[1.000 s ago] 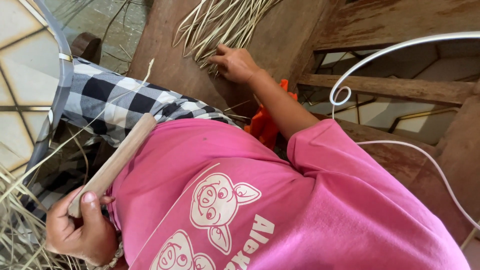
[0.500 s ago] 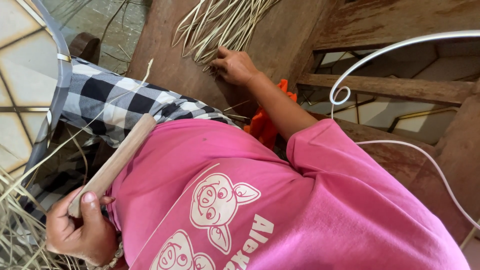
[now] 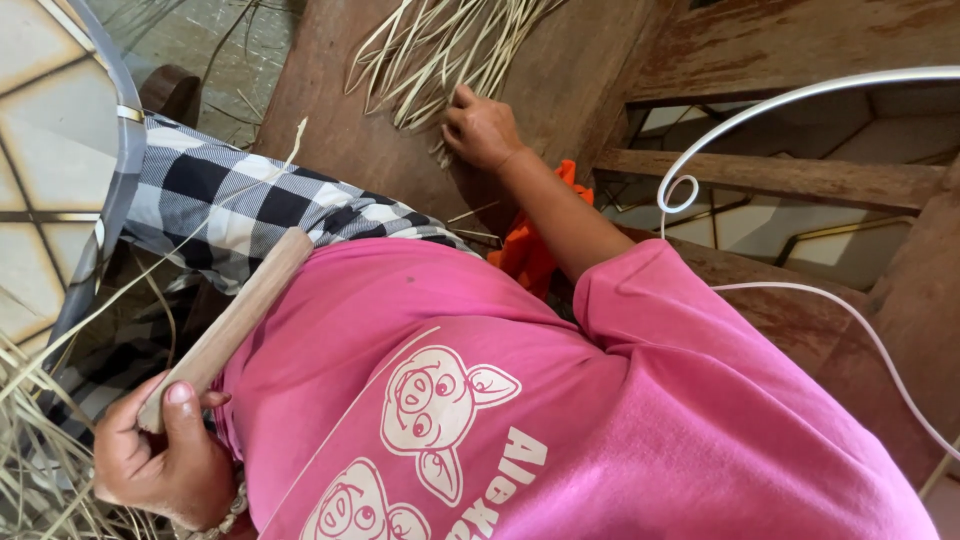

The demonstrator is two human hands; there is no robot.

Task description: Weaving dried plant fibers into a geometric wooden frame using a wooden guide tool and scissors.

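My right hand point(image 3: 482, 128) reaches out over a brown wooden surface point(image 3: 330, 120), with its fingers curled on the near ends of a loose bundle of pale dried strips point(image 3: 440, 45). My left hand point(image 3: 160, 460) is low at the left, closed around one end of a flat wooden stick point(image 3: 235, 322). The stick slants up across my lap toward the black-and-white checked cloth point(image 3: 240, 205) over my legs. My pink printed shirt point(image 3: 520, 400) fills the lower middle of the view.
More dried strips point(image 3: 40, 440) lie scattered at the lower left, beside a grey curved frame point(image 3: 115, 170) over pale tiles. An orange cloth point(image 3: 530, 250) sits under my right arm. A white curled metal rod point(image 3: 700, 150) and wooden beams point(image 3: 790, 175) stand at the right.
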